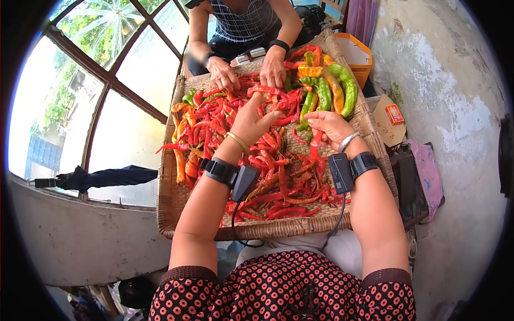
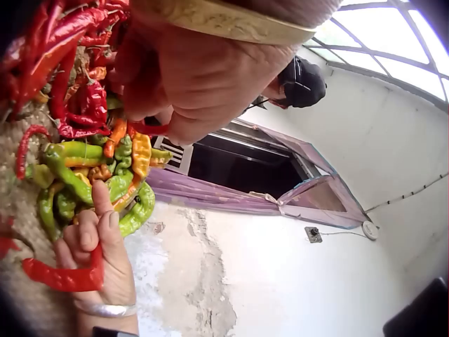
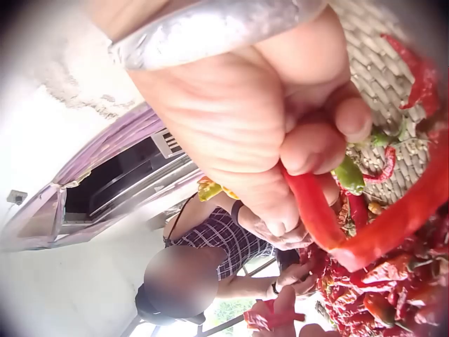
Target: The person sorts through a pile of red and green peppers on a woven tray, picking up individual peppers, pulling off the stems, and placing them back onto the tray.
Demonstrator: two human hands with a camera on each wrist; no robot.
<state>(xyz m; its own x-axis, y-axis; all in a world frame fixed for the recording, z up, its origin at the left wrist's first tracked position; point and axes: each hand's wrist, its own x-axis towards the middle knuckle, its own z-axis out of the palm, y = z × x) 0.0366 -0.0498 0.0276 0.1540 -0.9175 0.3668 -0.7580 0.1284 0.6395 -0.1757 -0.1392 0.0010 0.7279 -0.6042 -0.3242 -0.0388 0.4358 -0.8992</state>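
My right hand (image 1: 333, 128) grips a long red chili pepper (image 3: 319, 210) in its curled fingers over the right side of the woven tray (image 1: 257, 231). The pepper's bent lower part hangs below that hand, as the left wrist view also shows. Farther left, my left hand (image 1: 249, 124) reaches over the heap of red chili peppers (image 1: 267, 155). Its fingers pinch a red pepper (image 3: 263, 316), seen at the bottom of the right wrist view. Green and yellow peppers (image 1: 324, 91) lie grouped in the tray's far right corner, beyond my right hand.
Across the tray a person works with both hands (image 1: 274, 69) in the red peppers. Orange peppers (image 1: 179, 155) lie along the left edge. A folded umbrella (image 1: 112, 177) rests by the window; an orange box (image 1: 356, 56) and a pink cloth (image 1: 425, 179) stand right of the tray.
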